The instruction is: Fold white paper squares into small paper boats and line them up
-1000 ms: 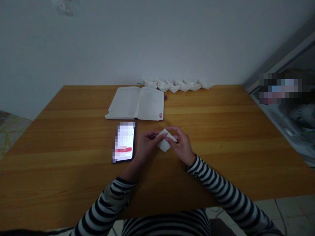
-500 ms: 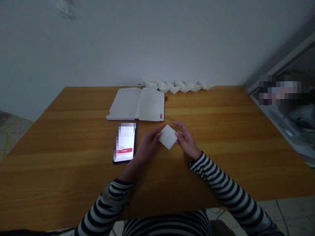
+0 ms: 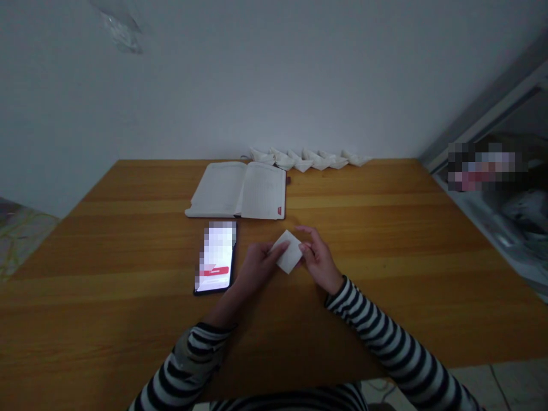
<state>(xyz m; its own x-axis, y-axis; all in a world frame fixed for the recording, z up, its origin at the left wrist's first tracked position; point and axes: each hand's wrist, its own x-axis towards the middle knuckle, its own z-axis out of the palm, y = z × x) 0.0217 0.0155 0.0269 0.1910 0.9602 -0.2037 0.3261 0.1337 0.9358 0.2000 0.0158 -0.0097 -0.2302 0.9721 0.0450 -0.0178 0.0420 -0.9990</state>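
Observation:
A small folded white paper, diamond-shaped, is held just above the wooden table between both hands. My left hand pinches its left corner with fingers closed. My right hand pinches its right corner. Both sleeves are black-and-white striped. A lit phone lies just left of my left hand.
An open white notebook lies beyond the phone. A row of several folded white paper boats lines the table's far edge against the wall. A grey frame and clutter stand at the right.
The paper was turned from a partly folded shape to a flat diamond held by its side corners. The view tilted, so everything sits slightly lower in the picture.

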